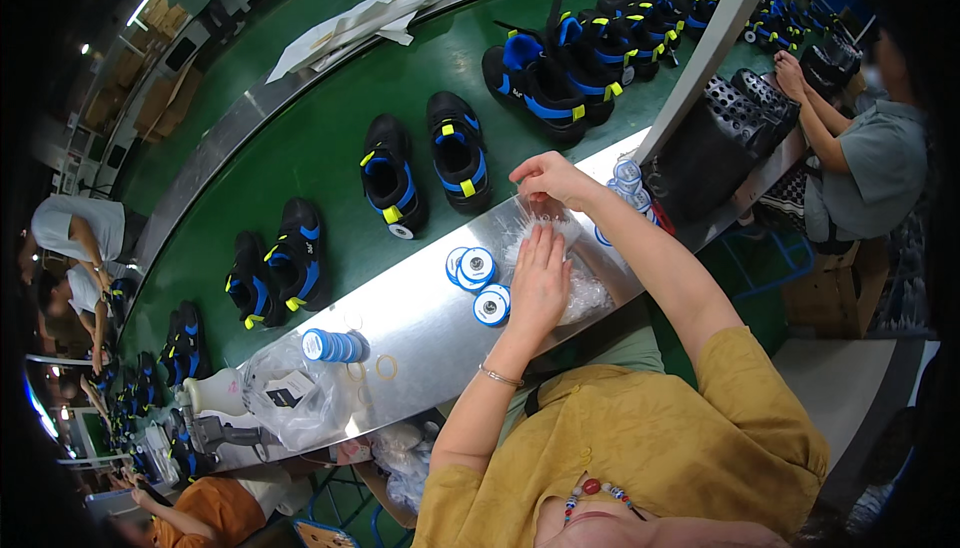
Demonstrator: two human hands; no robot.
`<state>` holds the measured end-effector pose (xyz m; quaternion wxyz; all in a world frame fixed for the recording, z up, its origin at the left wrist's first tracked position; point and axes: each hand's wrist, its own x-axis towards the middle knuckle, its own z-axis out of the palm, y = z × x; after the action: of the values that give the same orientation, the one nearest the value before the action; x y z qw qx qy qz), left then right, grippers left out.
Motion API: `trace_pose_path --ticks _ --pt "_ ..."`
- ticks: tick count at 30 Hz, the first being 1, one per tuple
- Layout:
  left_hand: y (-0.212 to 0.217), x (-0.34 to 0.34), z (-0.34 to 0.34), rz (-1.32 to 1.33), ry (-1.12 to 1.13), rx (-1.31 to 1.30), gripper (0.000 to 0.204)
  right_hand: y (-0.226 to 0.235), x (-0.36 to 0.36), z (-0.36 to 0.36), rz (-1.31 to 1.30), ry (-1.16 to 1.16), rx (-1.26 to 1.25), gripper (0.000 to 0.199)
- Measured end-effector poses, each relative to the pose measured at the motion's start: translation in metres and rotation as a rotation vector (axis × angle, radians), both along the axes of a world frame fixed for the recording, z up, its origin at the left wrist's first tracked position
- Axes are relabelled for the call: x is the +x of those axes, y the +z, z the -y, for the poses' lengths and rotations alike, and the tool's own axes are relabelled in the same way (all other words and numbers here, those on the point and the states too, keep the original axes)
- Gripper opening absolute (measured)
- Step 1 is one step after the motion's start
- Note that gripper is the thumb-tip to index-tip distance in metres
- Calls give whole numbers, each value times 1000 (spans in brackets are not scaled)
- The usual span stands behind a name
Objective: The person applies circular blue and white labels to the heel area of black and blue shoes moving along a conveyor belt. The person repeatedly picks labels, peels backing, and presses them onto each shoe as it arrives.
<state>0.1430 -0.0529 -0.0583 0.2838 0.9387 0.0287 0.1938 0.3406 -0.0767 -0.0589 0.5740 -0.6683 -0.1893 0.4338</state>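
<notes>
My left hand [540, 283] lies with its fingers stretched out on a clear plastic bag [585, 293] filled with thin, whitish see-through strands. Just beyond it, my right hand [555, 180] has its fingers bent over the bag's far end, and fine clear strands show below them. What the right fingers pinch is too small to make out. Beside my left hand, several round blue-and-white tags [478, 266] lie on the metal ledge [430, 353]. A pair of black-and-blue shoes with yellow tabs [459, 153] stands ahead on the green belt; a round tag hangs at one heel.
More shoes [540, 78] line the green belt [330, 148] on both sides. Farther left are a stack of round tags [333, 346], rubber bands [386, 366], a plastic bag [310, 408] and a tagging gun [225, 435]. A slanted post [705, 53] stands at right, near a co-worker [880, 148].
</notes>
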Motion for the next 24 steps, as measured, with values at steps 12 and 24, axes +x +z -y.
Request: trace_pose_path --ticks 12,24 --pt "-4 5 3 23 -24 -2 39 23 16 9 104 -501 412 11" --pt "9 -26 -52 95 439 60 37 83 -6 38 124 -268 515 10"
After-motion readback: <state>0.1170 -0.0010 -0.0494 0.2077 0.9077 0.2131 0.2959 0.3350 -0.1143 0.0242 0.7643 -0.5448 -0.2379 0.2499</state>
